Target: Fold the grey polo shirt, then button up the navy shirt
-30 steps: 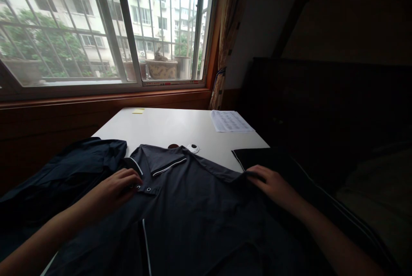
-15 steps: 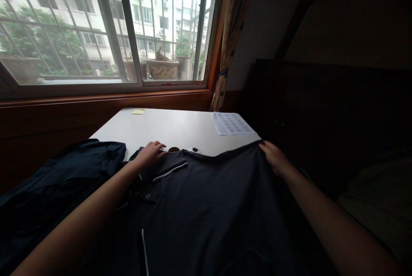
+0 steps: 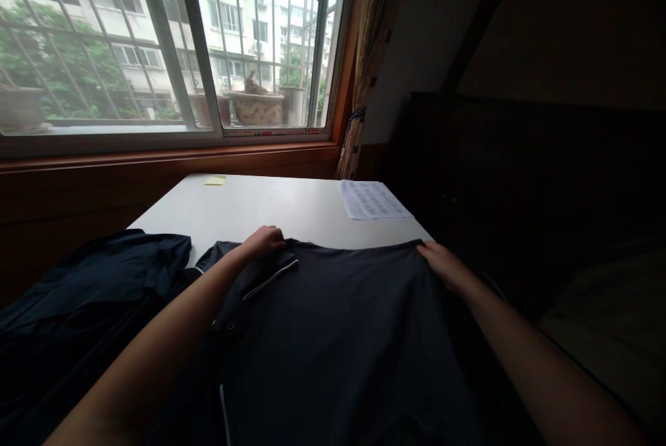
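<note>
A dark navy garment (image 3: 333, 321) with white piping and small ring-like snaps spreads across the near part of the white table (image 3: 270, 207). My left hand (image 3: 266, 241) is closed on its far edge, beside a piped flap. At the far right corner, my right hand (image 3: 440, 260) pinches the cloth between thumb and fingers. The edge runs nearly straight between both hands, sagging slightly. The lower part of the garment fades into shadow near me.
Another dark blue cloth (image 3: 104, 279) lies bunched at the left. Printed sheets (image 3: 373, 200) rest at the table's far right, and a yellow sticky note (image 3: 215, 181) at its far left. Behind stand a barred window (image 3: 156, 37) and a tied curtain (image 3: 359, 120).
My left hand has shifted right and closed on the garment's edge. The edge now hides most of two round objects that showed behind it. My right hand keeps its hold, slightly lower.
</note>
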`<state>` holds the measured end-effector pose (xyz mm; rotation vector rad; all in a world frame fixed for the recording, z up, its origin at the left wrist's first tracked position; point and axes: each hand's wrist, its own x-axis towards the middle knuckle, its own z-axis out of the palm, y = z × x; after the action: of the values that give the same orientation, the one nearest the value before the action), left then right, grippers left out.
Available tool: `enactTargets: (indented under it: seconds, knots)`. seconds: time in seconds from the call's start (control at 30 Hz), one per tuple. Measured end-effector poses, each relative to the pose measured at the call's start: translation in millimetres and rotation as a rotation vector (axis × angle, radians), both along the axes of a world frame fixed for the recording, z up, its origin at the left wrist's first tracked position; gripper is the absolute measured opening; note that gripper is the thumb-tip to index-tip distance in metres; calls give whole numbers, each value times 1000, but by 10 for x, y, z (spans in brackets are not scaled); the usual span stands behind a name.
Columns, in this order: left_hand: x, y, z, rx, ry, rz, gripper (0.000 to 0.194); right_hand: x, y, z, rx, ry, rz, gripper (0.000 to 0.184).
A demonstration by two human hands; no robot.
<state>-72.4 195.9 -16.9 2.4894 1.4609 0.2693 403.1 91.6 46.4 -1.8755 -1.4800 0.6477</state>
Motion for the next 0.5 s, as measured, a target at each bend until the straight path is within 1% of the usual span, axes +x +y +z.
enactTargets:
  seconds: [0.13, 0.27, 0.33, 0.4, 0.5]
  knots:
    - [-22, 19, 7, 80, -35, 93, 32, 34, 155, -53, -18, -45, -41, 29]
    - [53, -39, -29, 164, -39, 160, 32, 29, 309, -156, -25, -69, -64, 24]
    - [97, -76, -43, 197, -34, 182, 31, 19, 348, -206, -32, -66, -81, 24]
    - [125, -114, -44, 226, -33, 198, 30, 7, 339, -235, -41, -45, -97, 29]
    - [137, -198, -18, 271, -55, 206, 21, -11, 214, -214, -81, 26, -82, 45]
